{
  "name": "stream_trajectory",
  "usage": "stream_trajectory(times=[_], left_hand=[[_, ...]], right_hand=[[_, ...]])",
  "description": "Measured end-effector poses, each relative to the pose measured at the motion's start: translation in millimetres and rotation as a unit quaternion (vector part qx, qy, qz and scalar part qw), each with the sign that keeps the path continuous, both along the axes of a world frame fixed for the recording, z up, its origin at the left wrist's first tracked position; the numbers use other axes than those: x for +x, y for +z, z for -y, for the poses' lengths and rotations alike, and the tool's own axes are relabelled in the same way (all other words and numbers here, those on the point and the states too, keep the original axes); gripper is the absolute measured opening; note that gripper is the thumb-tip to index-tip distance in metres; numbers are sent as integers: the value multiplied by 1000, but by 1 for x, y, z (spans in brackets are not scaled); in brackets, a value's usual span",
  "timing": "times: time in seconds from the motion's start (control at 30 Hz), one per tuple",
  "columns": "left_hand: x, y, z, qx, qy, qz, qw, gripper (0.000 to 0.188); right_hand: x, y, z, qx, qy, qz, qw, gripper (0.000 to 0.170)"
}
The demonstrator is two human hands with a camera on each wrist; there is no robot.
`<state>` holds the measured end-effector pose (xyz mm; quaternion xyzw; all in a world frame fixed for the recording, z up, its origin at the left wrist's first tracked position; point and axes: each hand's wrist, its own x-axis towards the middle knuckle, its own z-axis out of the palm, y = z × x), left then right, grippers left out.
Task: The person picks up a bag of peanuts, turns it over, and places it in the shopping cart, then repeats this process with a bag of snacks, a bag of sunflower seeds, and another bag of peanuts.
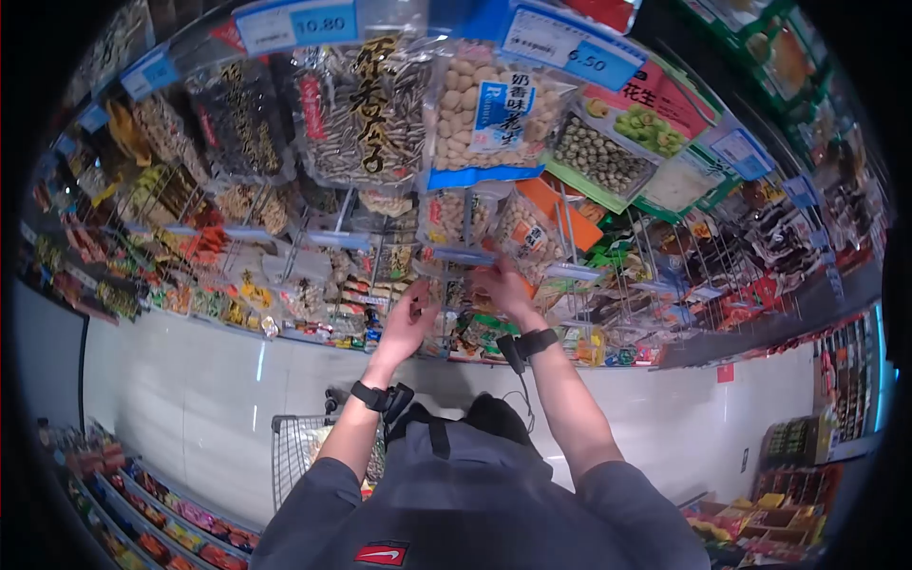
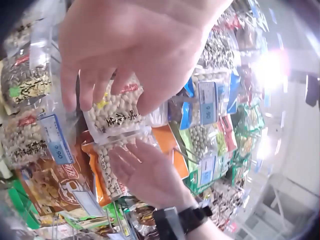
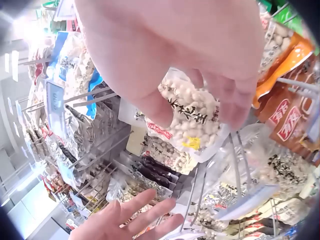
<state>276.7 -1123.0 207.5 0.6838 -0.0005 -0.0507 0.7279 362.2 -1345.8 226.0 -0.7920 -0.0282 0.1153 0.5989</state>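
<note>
Both hands reach toward hanging snack bags at the rack. My left hand [image 1: 408, 318], seen large in the left wrist view [image 2: 130, 45], has its fingers extended and loosely spread, holding nothing visible. A clear bag of pale nuts [image 2: 117, 112] hangs beyond its fingertips. My right hand [image 1: 503, 287] is relaxed with parted fingers [image 2: 132, 157] in front of an orange-edged nut bag [image 2: 102, 175]. In the right wrist view, the pale nut bag [image 3: 192, 112] shows between that hand's thumb and fingers; no grip is plain, and contact cannot be told.
Metal hooks [image 3: 235, 160] and price tags [image 1: 570, 52] jut out around the hands. Larger bags, including a blue-edged peanut bag [image 1: 494, 114], hang above. A wire cart [image 1: 277, 465] with bags inside stands at the body's left. Low shelves [image 1: 180, 513] lie behind it.
</note>
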Motion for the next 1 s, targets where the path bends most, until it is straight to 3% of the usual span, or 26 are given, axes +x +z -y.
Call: stream_trajectory(times=[0.03, 0.07, 0.13, 0.17, 0.2, 0.3, 0.37, 0.43, 0.47, 0.5, 0.53, 0.57, 0.6, 0.63, 0.67, 0.7, 0.73, 0.8, 0.87, 0.93, 1.0], left_hand=[[6, 9, -1, 51, -16, 11, 999, 65], [12, 10, -1, 57, -24, 25, 998, 65], [20, 2, -2, 111, -92, -17, 989, 73], [19, 4, -3, 115, -93, -8, 989, 73], [21, 5, -3, 125, -100, -15, 987, 74], [35, -3, -6, 100, -81, -9, 992, 76], [51, -10, -11, 50, -48, 27, 997, 72], [65, 26, -11, 71, -15, 36, 997, 74], [71, 40, -11, 89, 16, 37, 995, 77], [89, 17, -17, 116, 32, 116, 986, 74], [99, 22, -24, 113, 32, 112, 987, 74], [111, 31, -29, 114, 8, 71, 991, 74], [114, 33, -31, 113, -17, 30, 993, 75], [115, 22, -33, 106, -19, 27, 994, 75], [123, 15, -34, 92, 14, 33, 995, 75], [130, 11, -33, 79, 44, 39, 995, 76], [131, 11, -31, 78, 33, 40, 996, 76], [129, 13, -30, 108, 67, 24, 992, 77], [125, 8, -29, 63, 74, 39, 995, 73], [112, 14, -33, -1, 0, 10, 1000, 64], [97, 11, -33, -9, 18, 19, 1000, 57]], right_hand=[[-2, 19, -11, 107, -28, 1, 994, 43], [4, 25, -15, 113, -35, 15, 993, 43], [22, 28, -20, 33, -71, 13, 997, 55], [54, -22, -18, 146, -52, 78, 985, 73], [63, -17, -20, 149, -51, 88, 984, 73], [61, 2, -23, 118, -53, -12, 992, 71], [62, 1, -25, 63, -62, 1, 996, 70], [61, 15, -34, 10, -73, 20, 997, 71], [54, 27, -37, -52, -79, 22, 995, 62], [49, 34, -40, -116, -84, 22, 989, 54], [58, 10, -38, -120, -84, 17, 989, 54], [72, -32, -31, 59, -49, -25, 997, 43], [76, -58, -23, 234, -16, -67, 970, 33], [70, -51, -25, 227, -19, -70, 971, 33], [70, -41, -29, 72, 0, -4, 997, 34], [67, -27, -33, -84, 15, 61, 994, 35], [58, -19, -34, -86, 3, 60, 995, 35], [40, -17, -35, 17, 16, 175, 984, 37], [34, -22, -28, 6, 11, 151, 988, 37], [-2, 46, -30, 28, -33, -26, 999, 33], [-14, 48, -18, -16, -23, -62, 998, 33]])
